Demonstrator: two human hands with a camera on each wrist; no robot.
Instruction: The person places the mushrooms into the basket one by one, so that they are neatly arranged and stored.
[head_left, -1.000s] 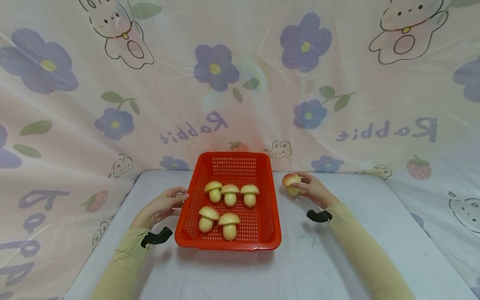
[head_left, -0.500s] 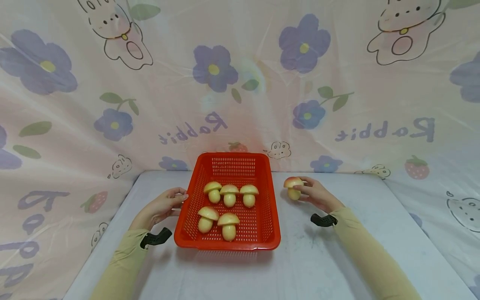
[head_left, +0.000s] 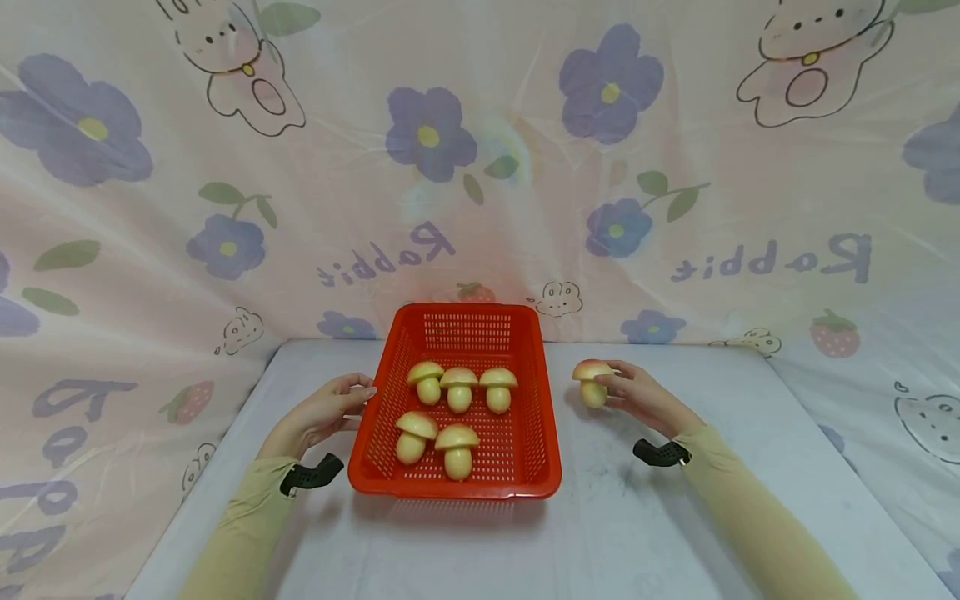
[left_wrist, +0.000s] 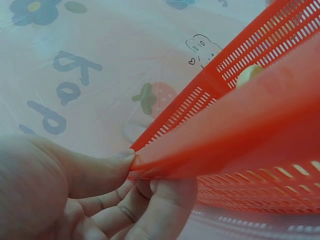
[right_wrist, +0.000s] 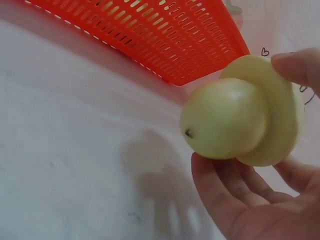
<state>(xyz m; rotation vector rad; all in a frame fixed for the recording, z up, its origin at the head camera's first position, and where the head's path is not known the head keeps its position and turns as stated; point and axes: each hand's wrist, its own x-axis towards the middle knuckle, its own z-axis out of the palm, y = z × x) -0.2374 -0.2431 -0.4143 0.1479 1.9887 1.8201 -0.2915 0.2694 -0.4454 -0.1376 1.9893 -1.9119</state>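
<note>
A red perforated plastic basket (head_left: 454,492) stands mid-table with several toy mushrooms (head_left: 459,450) inside, lying in two rows. My left hand (head_left: 322,412) pinches the basket's left rim; the left wrist view shows the thumb (left_wrist: 107,172) on top and curled fingers under the rim. To the right of the basket, my right hand (head_left: 643,396) grips another toy mushroom (head_left: 592,385), cream-stemmed with a reddish-yellow cap. In the right wrist view the thumb (right_wrist: 300,65) lies against the cap and the fingers are below the mushroom (right_wrist: 225,120), whose stem end carries a dark spot.
The white table (head_left: 450,558) runs up to a cloth backdrop (head_left: 517,233) printed with flowers, rabbits and lettering. Black camera mounts sit on the left wrist (head_left: 311,477) and the right wrist (head_left: 660,453).
My right hand has shifted slightly right and toward the front with the mushroom in its grip. The left hand, the basket and the mushrooms inside stay in place.
</note>
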